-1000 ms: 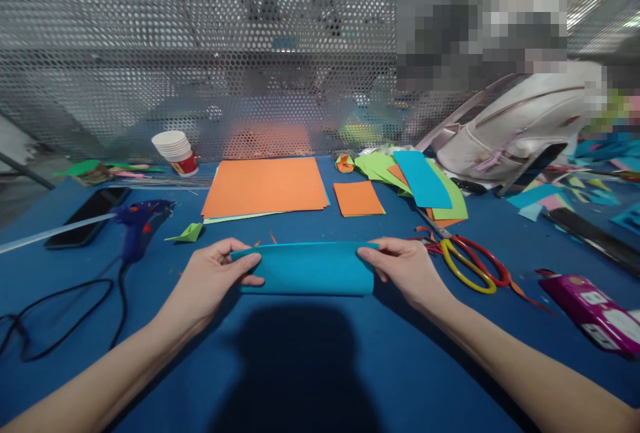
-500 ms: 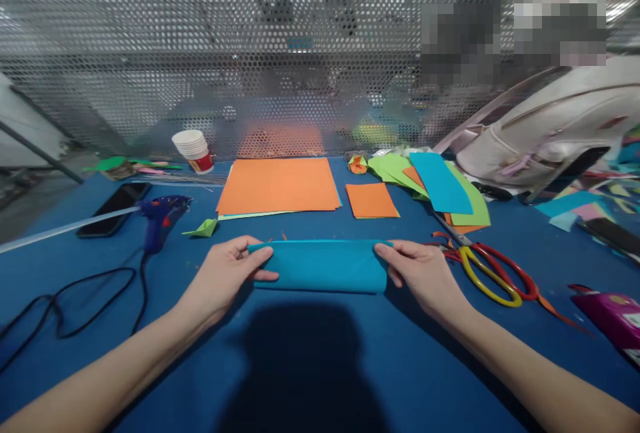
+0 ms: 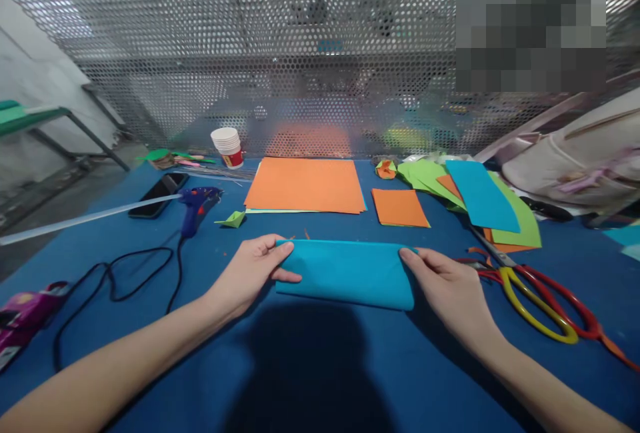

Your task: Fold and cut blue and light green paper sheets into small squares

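The left hand [image 3: 257, 266] and right hand [image 3: 447, 286] each pinched an end of the folded blue paper [image 3: 345, 273], fingers closed on it. Scissors [image 3: 535, 296] lay to the right.

A craft workspace, shown by the glue gun [image 3: 191, 211], scissors [image 3: 507, 262] and stacked orange paper [image 3: 306, 184] on a blue table [image 3: 430, 380] before a perforated metal screen [image 3: 200, 33]

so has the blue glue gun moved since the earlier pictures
No. The whole view has shifted, but the blue glue gun keeps its place beside the black phone.
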Demonstrator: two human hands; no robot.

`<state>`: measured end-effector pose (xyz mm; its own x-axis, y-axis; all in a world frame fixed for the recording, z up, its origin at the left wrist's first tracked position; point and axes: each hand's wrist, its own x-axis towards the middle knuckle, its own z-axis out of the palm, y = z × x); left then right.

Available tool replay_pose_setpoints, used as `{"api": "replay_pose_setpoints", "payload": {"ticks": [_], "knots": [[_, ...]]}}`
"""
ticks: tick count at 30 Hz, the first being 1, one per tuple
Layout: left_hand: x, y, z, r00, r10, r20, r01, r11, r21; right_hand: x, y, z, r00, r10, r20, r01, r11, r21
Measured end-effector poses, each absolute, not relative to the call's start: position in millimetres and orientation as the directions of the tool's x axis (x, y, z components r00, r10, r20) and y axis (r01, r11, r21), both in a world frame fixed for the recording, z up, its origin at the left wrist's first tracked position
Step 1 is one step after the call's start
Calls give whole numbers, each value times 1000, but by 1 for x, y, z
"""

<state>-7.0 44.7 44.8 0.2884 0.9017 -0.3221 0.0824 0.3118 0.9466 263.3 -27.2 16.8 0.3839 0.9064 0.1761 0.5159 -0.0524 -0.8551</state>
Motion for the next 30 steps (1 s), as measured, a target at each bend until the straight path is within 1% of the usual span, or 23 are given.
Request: {"api": "replay_pose_setpoints", "payload": {"ticks": [4,9,11,12,13,15,17,19,23,27,30], "knots": [[-18,42,43,262,908,-328,132,302,944,254,-25,19,301,921,248,566,36,-823],[-31,34,40,225,915,-336,207,292,934,249,-21,15,211,948,240,588,73,-806],[-35,32,39,205,926,-318,298,250,921,248,-18,9,169,952,256,651,87,-754],[-37,32,39,193,937,-291,373,204,905,248,-15,5,134,950,283,711,107,-695],[-39,32,38,184,951,-248,461,139,876,248,-13,0,90,944,319,779,132,-613],[-42,36,36,195,972,-132,629,-20,777,246,-8,-8,-7,924,382,887,182,-423],[-44,40,34,239,970,-49,739,-148,658,244,-2,-14,-80,908,411,935,211,-284],[-46,43,29,273,961,-35,807,-209,553,241,3,-18,-114,904,412,949,221,-224],[-49,46,16,286,958,-37,898,-254,359,236,8,-19,-191,895,404,965,246,-90],[-51,45,4,358,934,18,904,-351,244,233,10,-19,-245,881,405,965,260,19],[-51,43,-1,405,913,52,904,-409,129,233,10,-21,-272,867,418,961,265,76]]}}
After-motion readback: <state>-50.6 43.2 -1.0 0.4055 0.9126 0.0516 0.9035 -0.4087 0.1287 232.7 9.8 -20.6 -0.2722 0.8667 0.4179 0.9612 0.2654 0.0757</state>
